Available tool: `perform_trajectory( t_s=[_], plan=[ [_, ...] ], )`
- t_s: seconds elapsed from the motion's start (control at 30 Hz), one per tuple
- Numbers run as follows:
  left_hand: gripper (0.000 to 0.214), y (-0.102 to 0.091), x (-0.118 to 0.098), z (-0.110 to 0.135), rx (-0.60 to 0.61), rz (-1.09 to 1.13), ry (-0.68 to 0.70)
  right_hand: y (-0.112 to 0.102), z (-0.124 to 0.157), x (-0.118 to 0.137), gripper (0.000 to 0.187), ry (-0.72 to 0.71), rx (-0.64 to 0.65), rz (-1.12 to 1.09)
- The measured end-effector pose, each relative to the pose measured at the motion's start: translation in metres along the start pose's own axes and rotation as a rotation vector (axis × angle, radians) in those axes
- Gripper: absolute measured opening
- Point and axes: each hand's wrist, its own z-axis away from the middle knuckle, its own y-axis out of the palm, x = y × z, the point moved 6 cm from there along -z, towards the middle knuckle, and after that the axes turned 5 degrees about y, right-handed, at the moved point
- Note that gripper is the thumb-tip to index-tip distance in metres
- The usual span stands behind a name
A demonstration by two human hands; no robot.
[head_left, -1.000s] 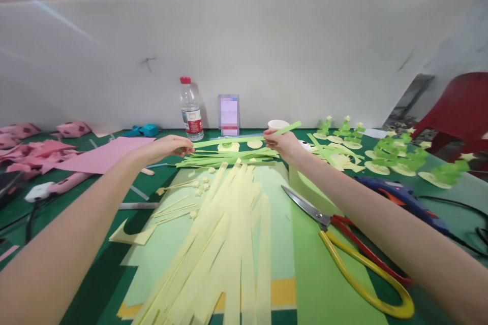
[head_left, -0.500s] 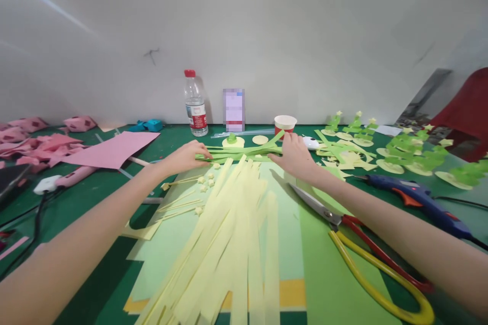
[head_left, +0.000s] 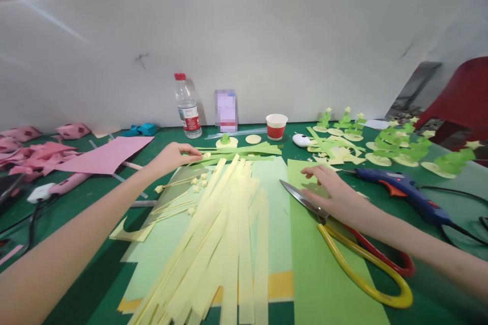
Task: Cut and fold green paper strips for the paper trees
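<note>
My left hand (head_left: 171, 158) is closed in a pinch at the left end of the green paper strips (head_left: 251, 150), with a small pale-yellow paper star (head_left: 206, 155) at its fingertips. My right hand (head_left: 331, 190) is open, its fingers apart and slightly curled above the large scissors (head_left: 301, 197), partly hiding them near the pivot. The scissors, with red and yellow handles, lie on a bright green sheet (head_left: 331, 274). Long pale-yellow paper strips (head_left: 224, 233) fan out between my arms over light green sheets (head_left: 280, 223). Several more tiny stars (head_left: 195, 181) lie left of them.
A blue glue gun (head_left: 400, 185) lies at the right with its cable, below green paper plants (head_left: 407, 144) and scraps (head_left: 335, 147). At the back stand a water bottle (head_left: 188, 111), phone (head_left: 226, 109) and red-white paper cup (head_left: 276, 127). A pink sheet (head_left: 109, 156) lies left.
My right hand has left the green strips and moved right and toward me, over the scissors. My left hand has come off the strips' left end, and one small star has risen to its fingertips.
</note>
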Motion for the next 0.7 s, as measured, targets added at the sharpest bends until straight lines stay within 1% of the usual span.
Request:
perform_trajectory(
  t_s=[0.1, 0.2, 0.33, 0.4, 0.43, 0.5, 0.57, 0.6, 0.63, 0.7],
  plan=[
    [0.036, -0.006, 0.005, 0.013, -0.022, -0.017, -0.076, 0.001, 0.012, 0.003, 0.036, -0.055, 0.033, -0.013],
    [0.034, -0.007, 0.010, 0.024, -0.028, -0.043, -0.114, 0.003, 0.019, 0.007, 0.031, -0.093, 0.058, -0.008],
    [0.037, -0.008, 0.017, 0.032, -0.042, -0.055, -0.152, 0.005, 0.026, 0.011, 0.027, -0.150, 0.073, 0.029],
    [0.038, -0.009, 0.012, 0.037, -0.080, -0.056, -0.152, 0.007, 0.031, 0.013, 0.026, -0.183, 0.082, 0.056],
    [0.037, -0.007, 0.005, 0.042, -0.100, -0.054, -0.141, 0.008, 0.034, 0.013, 0.025, -0.198, 0.085, 0.070],
    [0.035, 0.001, -0.021, 0.057, -0.113, -0.032, -0.080, 0.010, 0.040, 0.012, 0.026, -0.215, 0.082, 0.097],
    [0.030, 0.017, -0.060, 0.079, -0.069, 0.002, 0.023, 0.010, 0.045, 0.010, 0.027, -0.212, 0.065, 0.125],
    [0.026, 0.027, -0.082, 0.091, -0.019, 0.021, 0.083, 0.009, 0.047, 0.008, 0.027, -0.203, 0.055, 0.138],
    [0.023, 0.039, -0.106, 0.103, 0.053, 0.046, 0.178, 0.008, 0.049, 0.006, 0.028, -0.192, 0.046, 0.150],
    [0.029, 0.066, -0.158, 0.129, 0.279, 0.069, 0.521, 0.006, 0.053, 0.002, 0.032, -0.166, 0.028, 0.165]
  ],
)
